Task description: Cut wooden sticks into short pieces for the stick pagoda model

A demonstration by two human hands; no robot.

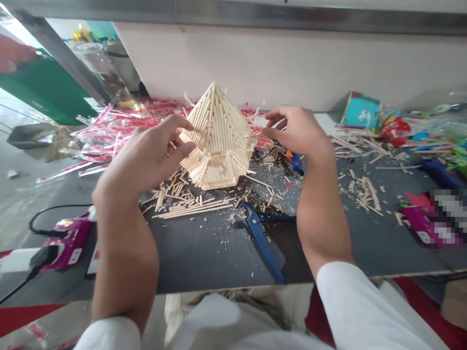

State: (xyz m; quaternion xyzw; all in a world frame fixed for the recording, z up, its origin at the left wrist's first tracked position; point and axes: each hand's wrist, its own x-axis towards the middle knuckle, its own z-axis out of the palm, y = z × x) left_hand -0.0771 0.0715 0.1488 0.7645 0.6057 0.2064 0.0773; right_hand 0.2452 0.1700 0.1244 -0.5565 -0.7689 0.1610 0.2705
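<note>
A pointed, tiered roof model (219, 126) built of thin wooden sticks stands on the dark table. My left hand (153, 150) is at its left side, with thumb and index finger apart and their tips over the model's edge; whether they touch it I cannot tell. To the right of the model, my right hand (292, 129) hovers with its fingers loosely curved and apart, holding nothing visible. Blue-handled cutters (260, 238) lie on the table in front of the model. Loose wooden sticks (193, 209) are scattered before it.
Red-and-white plastic wrappers (113, 133) pile up behind and left. Purple power strips (71, 243) with cables sit at the left. A blue-and-orange tool (296, 163) lies near my right wrist. A turquoise box (361, 112) and offcuts are at right; a metal shelf edge (255, 18) crosses above.
</note>
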